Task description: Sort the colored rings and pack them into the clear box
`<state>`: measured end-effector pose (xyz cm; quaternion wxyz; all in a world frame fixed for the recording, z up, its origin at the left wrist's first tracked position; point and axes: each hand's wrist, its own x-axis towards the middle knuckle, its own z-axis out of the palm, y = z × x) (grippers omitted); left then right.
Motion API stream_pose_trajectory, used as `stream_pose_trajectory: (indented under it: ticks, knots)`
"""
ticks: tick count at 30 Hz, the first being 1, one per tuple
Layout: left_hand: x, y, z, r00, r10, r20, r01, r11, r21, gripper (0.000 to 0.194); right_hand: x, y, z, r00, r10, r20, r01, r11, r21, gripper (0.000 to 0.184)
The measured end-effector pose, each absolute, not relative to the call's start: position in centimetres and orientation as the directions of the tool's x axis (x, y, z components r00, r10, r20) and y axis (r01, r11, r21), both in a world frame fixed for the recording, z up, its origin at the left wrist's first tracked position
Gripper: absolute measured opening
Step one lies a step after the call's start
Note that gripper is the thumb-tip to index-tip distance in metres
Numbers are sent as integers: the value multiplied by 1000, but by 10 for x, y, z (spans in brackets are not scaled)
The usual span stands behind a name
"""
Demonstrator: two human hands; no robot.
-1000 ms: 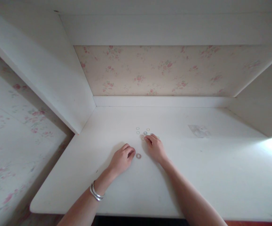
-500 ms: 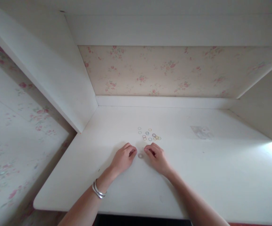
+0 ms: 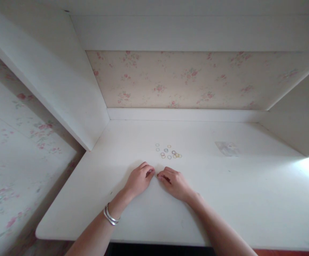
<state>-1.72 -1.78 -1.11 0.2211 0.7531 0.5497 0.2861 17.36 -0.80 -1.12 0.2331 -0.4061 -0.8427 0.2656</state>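
Note:
My left hand point(image 3: 140, 179) rests on the white desk with thumb and fingers pinched together; anything between them is too small to make out. Just to its right, my right hand point(image 3: 175, 182) is closed, its thumb and forefinger on a thin ring whose edge barely shows at the fingertips. The small stack of rings seen here earlier is covered by these fingertips. Beyond both hands lie several loose thin rings point(image 3: 166, 150), silvery, yellowish and dark, some overlapping.
A clear plastic bag point(image 3: 227, 149) lies flat to the right of the rings. White panels point(image 3: 71, 89) enclose the desk point(image 3: 250, 199) at left, right and above. A low ledge point(image 3: 186, 114) runs along the back, below floral wallpaper point(image 3: 186, 78).
My right hand has come from the loose rings towards me with a thin ring, down to the small stack beside my left hand. My left hand has stayed nearly still.

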Motion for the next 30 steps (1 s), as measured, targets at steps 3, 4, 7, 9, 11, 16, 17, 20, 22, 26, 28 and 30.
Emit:
stream_pose_trajectory:
  ticks: [3, 4, 7, 9, 11, 16, 17, 20, 22, 26, 28, 30]
  knots:
    - [-17, -18, -11, 234, 955, 183, 692, -296, 659, 15, 173, -8, -10, -560, 810, 175, 571, 530, -626, 20]
    - [-17, -18, -11, 235, 955, 182, 689, -296, 662, 15, 173, -8, -10, -558, 812, 174, 576, 529, -622, 20]
    - [-17, -18, -11, 238, 955, 178, 687, -295, 664, 15, 173, -9, -8, -552, 818, 162, 593, 523, -612, 18]
    - [-17, -18, -10, 238, 955, 176, 690, -293, 662, 15, 173, -9, -8, -547, 821, 160, 602, 519, -606, 17]
    - [-16, -18, -10, 239, 955, 174, 688, -293, 664, 15, 173, -8, -8, -546, 822, 160, 610, 521, -597, 18]
    - [-16, -19, -9, 234, 956, 179, 681, -293, 671, 15, 173, -8, -8, -556, 816, 160, 606, 529, -594, 23]
    - [-16, -19, -9, 236, 955, 180, 682, -294, 669, 15, 173, -8, -8, -552, 817, 164, 602, 527, -599, 23]
    - [-16, -19, -9, 240, 954, 181, 687, -299, 663, 16, 173, -8, -8, -546, 818, 178, 589, 526, -613, 21]
    - [-16, -18, -9, 240, 954, 181, 689, -298, 661, 16, 173, -7, -9, -550, 815, 182, 579, 529, -620, 21]
    - [-16, -18, -10, 239, 954, 179, 695, -297, 655, 16, 174, -8, -9, -542, 817, 195, 563, 526, -637, 20]
    - [-16, -18, -10, 239, 954, 180, 699, -298, 650, 17, 174, -8, -9, -533, 821, 204, 555, 521, -648, 20]
    - [-16, -18, -10, 240, 953, 182, 699, -300, 649, 16, 174, -7, -9, -518, 830, 209, 552, 511, -659, 20]
